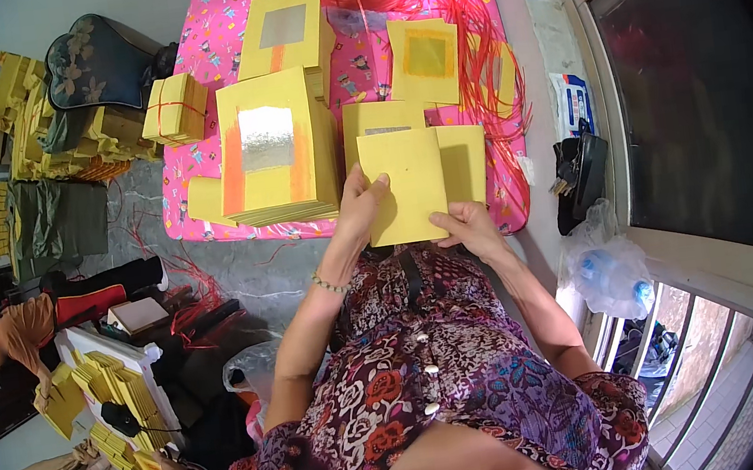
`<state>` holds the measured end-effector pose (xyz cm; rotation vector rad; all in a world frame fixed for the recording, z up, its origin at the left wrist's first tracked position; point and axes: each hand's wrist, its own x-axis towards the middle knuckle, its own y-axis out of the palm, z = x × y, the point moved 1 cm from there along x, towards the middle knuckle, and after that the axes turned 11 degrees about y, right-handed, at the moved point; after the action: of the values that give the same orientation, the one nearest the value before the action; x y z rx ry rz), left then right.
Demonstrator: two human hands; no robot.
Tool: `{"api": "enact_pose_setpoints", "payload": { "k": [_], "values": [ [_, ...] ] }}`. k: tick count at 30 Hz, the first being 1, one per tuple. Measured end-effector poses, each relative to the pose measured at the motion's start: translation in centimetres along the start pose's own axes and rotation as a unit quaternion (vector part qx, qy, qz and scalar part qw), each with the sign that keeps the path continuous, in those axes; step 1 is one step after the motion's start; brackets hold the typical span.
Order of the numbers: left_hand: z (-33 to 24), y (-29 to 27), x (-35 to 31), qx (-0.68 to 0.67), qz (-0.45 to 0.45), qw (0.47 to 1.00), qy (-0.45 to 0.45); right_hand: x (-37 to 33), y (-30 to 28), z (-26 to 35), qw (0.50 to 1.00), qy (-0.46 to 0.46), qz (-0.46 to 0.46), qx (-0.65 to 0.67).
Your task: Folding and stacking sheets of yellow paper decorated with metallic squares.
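At the left edge of the pink cloth (185, 169) sits a small tied bundle (178, 109), bound with red cord; we do best to leave it alone and work clear of it. Next comes the tall yellow stack (276, 144), silver patch and orange bands facing up. Since it stands close to our left hand (361, 201), we should lift with care, lest a knuckle nudge its edges askew.

That hand pinches the left edge of the yellow paper (406, 189), thumb on the near face, the other fingers mostly hidden behind. The paper is in front of us, at the near edge of the cloth, plain side toward us; we cannot tell whether it is one sheet or several. A light, flat grip likely serves best, as hard pressure could crease it.

Our right hand (469, 224) pinches the lower right corner, thumb in front. With both hands gripping evenly, we can square the edges without bowing the middle. Just behind to the right lies another yellow piece (464, 163), and farther off the loose red strands (476, 54), which we should steer clear of, since they might snag.
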<state>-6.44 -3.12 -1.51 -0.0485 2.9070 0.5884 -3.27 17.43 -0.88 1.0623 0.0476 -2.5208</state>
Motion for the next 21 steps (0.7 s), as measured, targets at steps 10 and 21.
{"api": "enact_pose_setpoints", "payload": {
  "k": [10,21],
  "values": [
    [-0.5,0.5,-0.4,0.051,0.01,0.996,0.07,1.2,-1.0,-0.4,0.999,-0.042,-0.02,0.025],
    [-0.7,0.9,-2.2,0.065,0.076,0.992,0.073,1.2,-1.6,3.1,0.984,-0.119,-0.062,0.119]
  ]
}}
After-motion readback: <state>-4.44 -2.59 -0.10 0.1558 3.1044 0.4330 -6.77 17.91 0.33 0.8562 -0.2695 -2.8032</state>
